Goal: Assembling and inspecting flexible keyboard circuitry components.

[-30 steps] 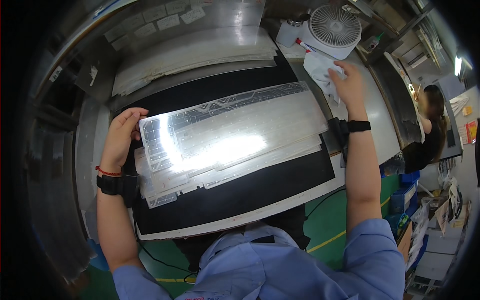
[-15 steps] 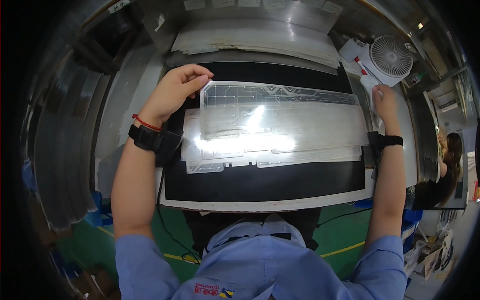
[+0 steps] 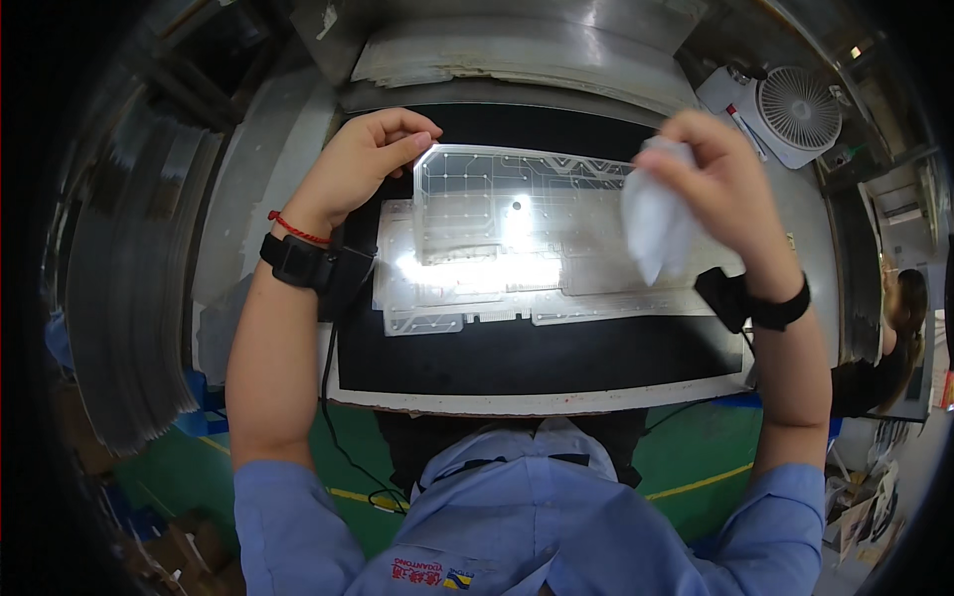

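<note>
A clear flexible sheet printed with fine circuit lines (image 3: 462,189) lies over other clear printed sheets (image 3: 422,323) on a black mat (image 3: 556,368). My left hand (image 3: 370,164) pinches its far left corner between thumb and fingers. Above the sheet's right part, my right hand (image 3: 730,184) grips a crumpled white cloth (image 3: 656,228), whose loose end hangs down. Whether the cloth touches the sheet I cannot tell. The hand and cloth hide the sheet's far right part.
Behind the mat lies a stack of large pale sheets (image 3: 527,60). A white fan (image 3: 800,109) and a red-and-white marker (image 3: 745,131) are at the back right. Tall sheet stacks (image 3: 129,288) line the left. Another person (image 3: 899,328) is at the far right.
My right hand has come from the right table side, by the marker, leftward over the sheet with the white cloth. My left hand keeps the sheet's corner.
</note>
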`<state>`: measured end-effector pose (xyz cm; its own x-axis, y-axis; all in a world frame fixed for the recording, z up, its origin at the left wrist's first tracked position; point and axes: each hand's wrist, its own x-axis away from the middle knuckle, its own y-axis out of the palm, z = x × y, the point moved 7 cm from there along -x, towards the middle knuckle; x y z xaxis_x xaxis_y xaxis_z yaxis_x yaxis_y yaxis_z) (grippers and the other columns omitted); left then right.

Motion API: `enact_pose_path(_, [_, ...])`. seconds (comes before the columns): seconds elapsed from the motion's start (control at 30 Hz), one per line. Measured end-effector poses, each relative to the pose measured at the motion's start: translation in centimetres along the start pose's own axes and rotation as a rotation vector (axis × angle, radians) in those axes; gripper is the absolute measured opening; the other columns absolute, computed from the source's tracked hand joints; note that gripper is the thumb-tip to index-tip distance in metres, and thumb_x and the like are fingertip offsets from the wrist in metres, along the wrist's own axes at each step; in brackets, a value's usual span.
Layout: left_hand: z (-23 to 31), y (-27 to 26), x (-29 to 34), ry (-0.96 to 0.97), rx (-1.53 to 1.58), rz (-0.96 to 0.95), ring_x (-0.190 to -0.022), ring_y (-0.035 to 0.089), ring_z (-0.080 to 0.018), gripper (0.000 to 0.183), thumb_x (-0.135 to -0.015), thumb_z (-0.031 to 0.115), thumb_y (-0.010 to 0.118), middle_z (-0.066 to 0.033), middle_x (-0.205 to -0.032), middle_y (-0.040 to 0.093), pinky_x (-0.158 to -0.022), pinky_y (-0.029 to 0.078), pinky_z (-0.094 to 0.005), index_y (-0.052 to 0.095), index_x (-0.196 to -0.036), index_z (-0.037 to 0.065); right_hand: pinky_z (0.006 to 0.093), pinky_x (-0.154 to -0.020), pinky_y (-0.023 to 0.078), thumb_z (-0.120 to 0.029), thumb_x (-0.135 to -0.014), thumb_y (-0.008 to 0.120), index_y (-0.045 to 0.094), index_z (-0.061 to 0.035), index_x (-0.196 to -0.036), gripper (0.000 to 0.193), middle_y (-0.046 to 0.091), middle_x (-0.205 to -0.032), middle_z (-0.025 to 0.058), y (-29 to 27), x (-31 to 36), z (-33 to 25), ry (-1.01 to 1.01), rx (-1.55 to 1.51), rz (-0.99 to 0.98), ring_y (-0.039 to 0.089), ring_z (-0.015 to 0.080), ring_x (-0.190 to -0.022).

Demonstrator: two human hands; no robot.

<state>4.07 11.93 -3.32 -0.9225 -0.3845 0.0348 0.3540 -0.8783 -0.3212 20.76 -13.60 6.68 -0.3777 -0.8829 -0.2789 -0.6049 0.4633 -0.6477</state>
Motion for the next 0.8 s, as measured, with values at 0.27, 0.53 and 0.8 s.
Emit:
enact_pose_path(0.27, [0.1, 0.6, -0.1, -0.073, -0.06, -0.026, -0.079, 0.054, -0.0041, 0.018, -0.098, 0.021, 0.062, 0.004, -0.092, 0.066, -0.068, 0.043, -0.0205, 0.069, -0.109, 0.007, 0.041, -0.079, 0.054, 0.001, -0.069, 0.065, 0.07, 0.0018, -0.079, 0.011, 0.063, -0.086, 0.0162, 14.2, 0.2, -2.5, -0.407, 0.422, -0.326, 0.064, 0.0348, -0.086])
enact_pose_path(0.53, [-0.6, 0.6, -0.1, -0.112, -0.124, -0.016, -0.072, 0.053, -0.0035, 0.015, -0.098, 0.014, 0.061, 0.0032, -0.083, 0.063, -0.062, 0.043, -0.0193, 0.068, -0.107, 0.004, 0.0368, -0.078, 0.053, -0.005, -0.079, 0.062, 0.066, 0.0054, -0.101, 0.024, 0.058, -0.1, 0.0098, 16.6, 1.7, -4.9, -0.532, 0.573, -0.348, 0.06, 0.0255, -0.095])
enact_pose_path(0.8, [-0.5, 0.3, 0.1, -0.111, -0.104, 0.039, -0.068, 0.053, -0.0039, 0.018, -0.099, 0.015, 0.059, 0.003, -0.082, 0.062, -0.063, 0.045, -0.0183, 0.066, -0.111, 0.003, 0.0382, -0.084, 0.053, -0.007, -0.074, 0.064, 0.072, 0.0011, -0.079, 0.012, 0.065, -0.102, 0.0139, 12.7, 1.9, -4.2, -0.54, 0.588, -0.359, 0.063, 0.0288, -0.098])
